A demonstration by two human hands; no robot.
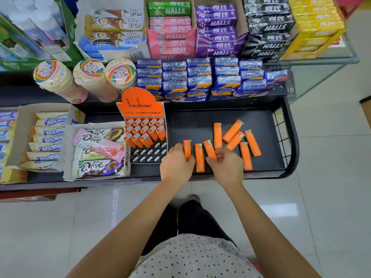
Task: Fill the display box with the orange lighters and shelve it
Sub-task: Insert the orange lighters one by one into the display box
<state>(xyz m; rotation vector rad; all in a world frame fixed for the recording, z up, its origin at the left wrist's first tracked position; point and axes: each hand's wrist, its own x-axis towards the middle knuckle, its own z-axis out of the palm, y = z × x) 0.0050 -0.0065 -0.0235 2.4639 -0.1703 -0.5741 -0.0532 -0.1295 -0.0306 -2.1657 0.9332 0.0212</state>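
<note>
An orange "laoban" display box (140, 105) stands on the black shelf (261, 121), its back rows filled with orange lighters (143, 131) and its front slots bare. Several loose orange lighters (233, 137) lie on the shelf to its right. My left hand (175, 162) grips one lighter (187, 148) at the left end of the group. My right hand (226, 164) closes on another lighter (209, 150). One lighter (199, 157) lies between my hands.
Dove chocolate bars in a carton (96, 153) sit left of the display box, with white wrapped bars (47, 139) further left. Blue packs (198, 79) and Halls boxes (218, 29) fill the upper tiers. A wire guard (281, 133) ends the shelf on the right.
</note>
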